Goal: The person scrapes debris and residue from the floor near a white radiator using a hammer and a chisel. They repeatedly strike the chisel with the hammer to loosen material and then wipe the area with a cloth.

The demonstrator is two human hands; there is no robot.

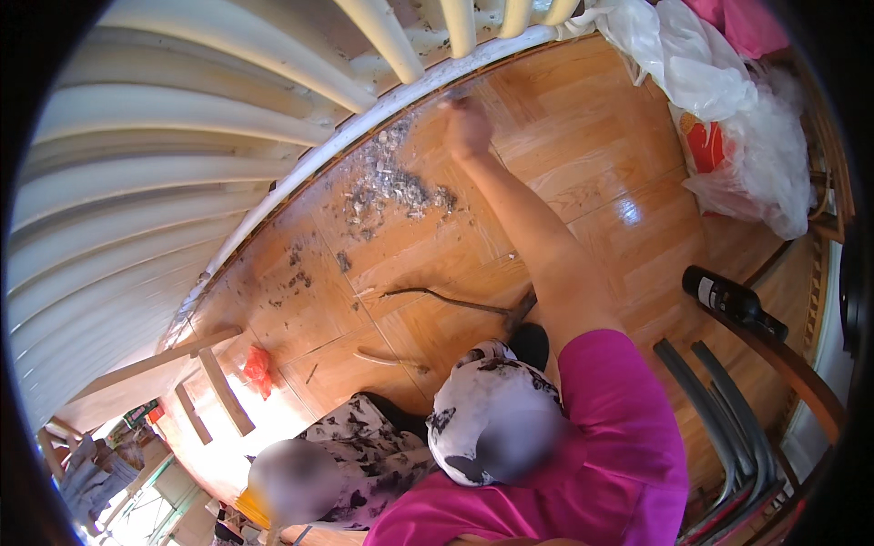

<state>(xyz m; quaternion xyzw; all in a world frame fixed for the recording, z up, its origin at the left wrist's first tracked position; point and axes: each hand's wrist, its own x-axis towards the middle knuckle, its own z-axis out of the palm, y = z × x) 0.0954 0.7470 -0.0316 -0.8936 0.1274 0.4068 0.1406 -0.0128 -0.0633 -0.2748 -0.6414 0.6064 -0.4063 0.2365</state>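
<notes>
My right arm, in a magenta sleeve, reaches far across the wood-patterned floor point(564, 173). At its end my right hand point(469, 129) is low against the white strip point(364, 123) along the wall, its fingers drawn together. Something small, dark and blurred is at the fingertips; what it is I cannot make out. Left of this hand, grey dust and crumbly debris point(391, 187) lie scattered, with darker clumps trailing toward the left. A thin dark stick point(446, 298) and a short pale stick point(378, 357) are nearer my knees. My left hand is out of sight; only a sliver of forearm shows at the lower edge.
Thick cream-white bars point(182, 123), like a radiator, rise along the left. A wooden stool point(223, 391) and a scrap of red plastic point(259, 369) are at lower left. On the right are white plastic bags point(728, 100), a dark bottle point(733, 300) and grey metal tubes point(719, 419).
</notes>
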